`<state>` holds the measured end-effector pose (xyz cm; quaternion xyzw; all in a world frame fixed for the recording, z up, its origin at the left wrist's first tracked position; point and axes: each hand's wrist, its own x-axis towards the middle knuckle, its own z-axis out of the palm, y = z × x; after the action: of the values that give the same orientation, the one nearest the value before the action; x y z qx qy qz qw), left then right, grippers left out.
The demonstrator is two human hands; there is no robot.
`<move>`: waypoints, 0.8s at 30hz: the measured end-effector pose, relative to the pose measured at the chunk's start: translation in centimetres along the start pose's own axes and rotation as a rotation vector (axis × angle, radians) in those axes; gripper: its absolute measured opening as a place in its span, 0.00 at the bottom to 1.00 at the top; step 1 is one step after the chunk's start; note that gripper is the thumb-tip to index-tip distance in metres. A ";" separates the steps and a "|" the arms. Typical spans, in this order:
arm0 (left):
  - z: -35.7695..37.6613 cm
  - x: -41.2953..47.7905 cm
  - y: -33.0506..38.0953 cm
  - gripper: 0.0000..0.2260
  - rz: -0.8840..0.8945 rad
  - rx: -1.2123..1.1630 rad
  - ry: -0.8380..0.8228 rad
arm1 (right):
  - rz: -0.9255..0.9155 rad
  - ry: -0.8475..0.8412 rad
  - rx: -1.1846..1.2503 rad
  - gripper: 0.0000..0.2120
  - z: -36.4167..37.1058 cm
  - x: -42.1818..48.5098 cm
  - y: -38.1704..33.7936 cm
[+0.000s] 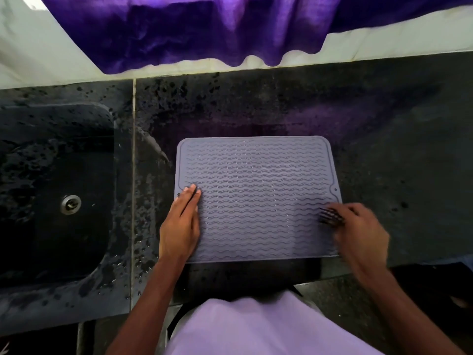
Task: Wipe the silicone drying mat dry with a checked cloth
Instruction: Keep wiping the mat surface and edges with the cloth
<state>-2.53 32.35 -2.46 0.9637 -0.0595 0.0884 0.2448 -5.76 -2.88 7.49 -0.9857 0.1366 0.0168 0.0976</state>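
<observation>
Two-handed, seemingly just starting: pins grey wavy-ribbed silicone mat (256, 172) with flat, fingers-together left hand (179, 226), clutches blurred dark checked cloth (330, 217) in curled right hand (363, 233).

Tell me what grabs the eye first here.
A grey wave-ribbed silicone drying mat lies on the dark counter, with the left hand flat on its left edge. The motion-blurred right hand is at its right edge, something dark and patterned at the fingertips. A vivid purple curtain hangs behind, and a dark sink sits at left amid water drops.
</observation>
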 end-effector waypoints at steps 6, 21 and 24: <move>-0.5 0.2 -1.8 0.21 0.065 -0.021 -0.086 | -0.575 -0.167 0.224 0.24 4.0 -3.3 -13.3; -1.0 -0.2 -1.9 0.26 0.087 -0.032 -0.100 | -0.609 -0.155 -0.050 0.20 3.9 -3.3 -8.4; -0.7 -0.2 -1.9 0.27 0.088 -0.027 -0.082 | -0.493 -0.173 -0.110 0.29 2.3 -2.7 -3.2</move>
<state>-2.51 34.40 -2.74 0.9595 -0.1132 0.0588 0.2511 -7.45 1.33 6.06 -0.9879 -0.1175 0.0840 0.0565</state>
